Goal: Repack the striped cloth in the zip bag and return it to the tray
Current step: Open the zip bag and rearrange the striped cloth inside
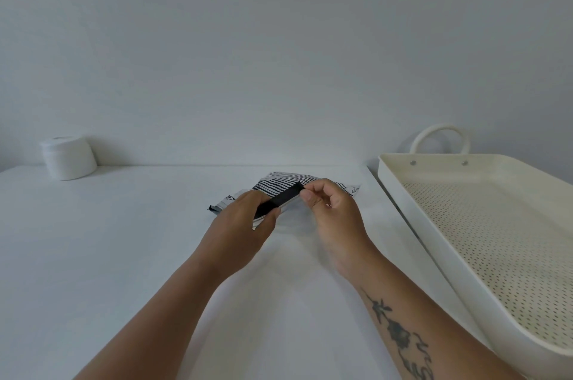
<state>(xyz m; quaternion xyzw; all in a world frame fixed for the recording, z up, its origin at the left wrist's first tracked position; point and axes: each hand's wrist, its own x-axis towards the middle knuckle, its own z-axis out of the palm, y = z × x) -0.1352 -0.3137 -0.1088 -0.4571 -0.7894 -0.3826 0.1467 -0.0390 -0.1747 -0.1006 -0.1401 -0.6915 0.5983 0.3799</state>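
The zip bag point(352, 190) lies on the white table near its far edge, clear with a black zip strip point(280, 200) along its near side. Black-and-white striped cloth point(279, 183) shows inside it. My left hand point(245, 221) pinches the left part of the black strip between thumb and fingers. My right hand point(330, 209) pinches the strip's right end with thumb and forefinger. The cream tray point(393, 193) with a perforated floor sits to the right of the bag, nothing in it.
A white roll point(69, 158) stands at the table's far left corner against the wall. The tray has a looped handle point(440, 138) at its far end and overhangs the table's right side. White tabletop point(124, 240) spreads to the left.
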